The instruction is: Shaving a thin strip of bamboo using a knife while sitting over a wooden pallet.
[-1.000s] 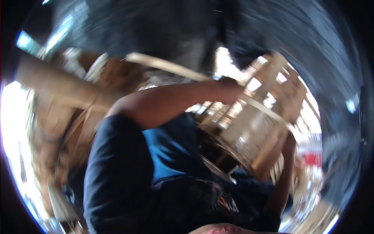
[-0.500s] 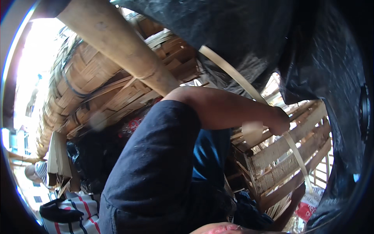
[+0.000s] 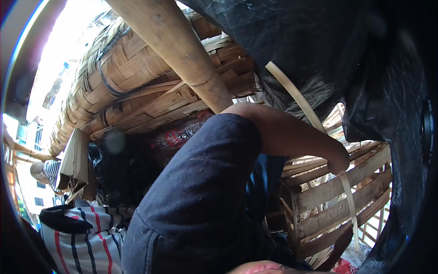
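**Strip held taut at the crate**

The hand [image 3: 338, 160] is closed around a pale bamboo strip [image 3: 299, 98], just above the slatted crate [image 3: 340, 201]. Half a second earlier the strip bowed in a loop; now it runs nearly straight, up toward the black sheet [image 3: 319, 41]. The other hand is out of view.
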